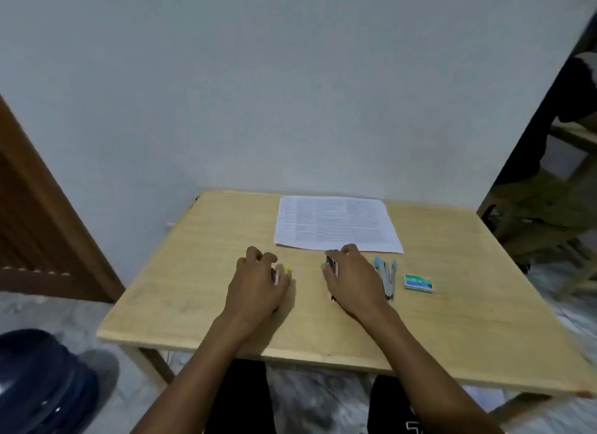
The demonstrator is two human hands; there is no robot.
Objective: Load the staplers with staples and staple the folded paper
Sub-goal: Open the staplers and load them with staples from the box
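A printed sheet of paper (336,223) lies flat at the back of the wooden table (193,304). My left hand (258,281) rests palm down over a small stapler (276,276), mostly hidden, with a yellow bit showing at its tip. My right hand (352,278) covers a second stapler (332,265), pink and dark, its fingers curled around it. A light blue stapler (386,277) lies open just right of that hand. Further right sits a green and blue staple box (418,283).
The table stands against a pale wall. A brown wooden door (38,214) is at the left, a dark blue round container (42,382) on the floor at lower left, and wooden furniture (555,181) at the right. My knees show under the front edge.
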